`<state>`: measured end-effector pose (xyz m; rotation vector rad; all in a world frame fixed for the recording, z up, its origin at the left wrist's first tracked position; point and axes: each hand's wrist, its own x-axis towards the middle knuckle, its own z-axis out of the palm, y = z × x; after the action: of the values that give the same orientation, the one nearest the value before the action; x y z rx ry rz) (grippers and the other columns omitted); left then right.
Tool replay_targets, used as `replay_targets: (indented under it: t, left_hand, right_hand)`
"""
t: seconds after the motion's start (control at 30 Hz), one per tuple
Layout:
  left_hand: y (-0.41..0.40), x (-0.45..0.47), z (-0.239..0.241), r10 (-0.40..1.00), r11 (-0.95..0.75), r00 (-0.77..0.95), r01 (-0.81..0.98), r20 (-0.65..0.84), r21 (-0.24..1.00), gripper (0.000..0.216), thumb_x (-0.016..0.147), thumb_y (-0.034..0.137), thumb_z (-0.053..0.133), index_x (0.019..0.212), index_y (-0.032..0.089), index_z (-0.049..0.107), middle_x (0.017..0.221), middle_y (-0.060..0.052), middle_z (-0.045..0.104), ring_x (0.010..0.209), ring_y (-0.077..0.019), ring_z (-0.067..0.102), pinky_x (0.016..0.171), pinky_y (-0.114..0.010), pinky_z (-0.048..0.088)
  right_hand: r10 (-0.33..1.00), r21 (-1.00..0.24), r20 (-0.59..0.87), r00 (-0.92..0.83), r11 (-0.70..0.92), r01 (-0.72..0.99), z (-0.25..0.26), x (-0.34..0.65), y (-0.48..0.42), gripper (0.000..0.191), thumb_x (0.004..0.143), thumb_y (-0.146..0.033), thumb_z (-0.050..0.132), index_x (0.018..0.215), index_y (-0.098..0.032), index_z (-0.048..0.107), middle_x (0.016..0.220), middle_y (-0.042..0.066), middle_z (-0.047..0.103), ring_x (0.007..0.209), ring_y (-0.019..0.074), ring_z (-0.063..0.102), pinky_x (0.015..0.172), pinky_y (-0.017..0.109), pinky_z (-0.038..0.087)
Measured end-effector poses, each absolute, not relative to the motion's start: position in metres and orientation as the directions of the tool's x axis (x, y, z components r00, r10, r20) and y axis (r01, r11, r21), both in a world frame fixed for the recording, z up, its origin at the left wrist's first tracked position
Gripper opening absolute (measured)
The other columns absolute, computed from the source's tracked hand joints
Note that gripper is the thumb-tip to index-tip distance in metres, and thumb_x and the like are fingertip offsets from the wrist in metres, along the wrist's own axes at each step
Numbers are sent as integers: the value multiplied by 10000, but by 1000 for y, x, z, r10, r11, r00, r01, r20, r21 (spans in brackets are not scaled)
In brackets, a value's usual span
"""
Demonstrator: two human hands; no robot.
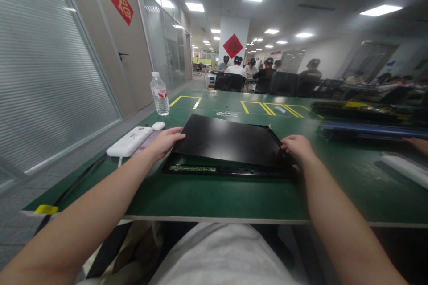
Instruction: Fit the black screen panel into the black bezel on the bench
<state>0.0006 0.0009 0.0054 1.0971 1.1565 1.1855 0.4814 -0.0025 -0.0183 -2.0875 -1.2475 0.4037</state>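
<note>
A flat black panel (230, 140) lies tilted on top of a black base with a green circuit strip (192, 168) showing along its near edge, on the green table (214, 196). My left hand (165, 140) grips the panel's left edge, fingers curled over it. My right hand (297, 147) grips the panel's right near corner, fingers closed on it. The panel's near side is raised off the base.
A white power strip (129, 141), a white mouse (158, 125) and a water bottle (159, 93) stand to the left. Dark flat devices (368, 130) lie at the right, near another person's hand (417, 144). Several seated people work at the far end.
</note>
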Motion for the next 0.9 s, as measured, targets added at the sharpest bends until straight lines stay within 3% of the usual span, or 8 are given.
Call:
replay_targets:
  t: [0.27, 0.57, 0.9]
  left_hand:
    - [5, -3, 1, 1000, -3, 7, 40, 3, 999, 425, 574, 201, 855, 989, 166, 774, 1004, -107, 794, 972, -300, 738, 872, -391, 592]
    - [7, -3, -4, 998, -57, 52, 294, 43, 954, 367, 500, 348, 852, 823, 194, 768, 873, -87, 782, 982, -358, 704, 923, -453, 527]
    - [11, -5, -9, 998, -57, -9, 467, 69, 883, 307, 514, 300, 769, 807, 212, 747, 1019, -102, 778, 1101, -370, 670, 999, -448, 490]
  right_hand:
    - [854, -715, 59, 517, -326, 619, -14, 478, -6, 133, 822, -254, 666, 854, -154, 748, 792, 88, 778, 513, 119, 620, 481, 210, 459]
    - [851, -787, 37, 524, -299, 540, -17, 479, -3, 110, 782, -198, 647, 823, -146, 734, 743, 88, 764, 493, 114, 592, 443, 203, 429]
    - [838, -840, 14, 545, -286, 462, -12, 473, -9, 90, 771, -144, 625, 799, -145, 711, 702, 86, 753, 464, 103, 556, 408, 191, 393]
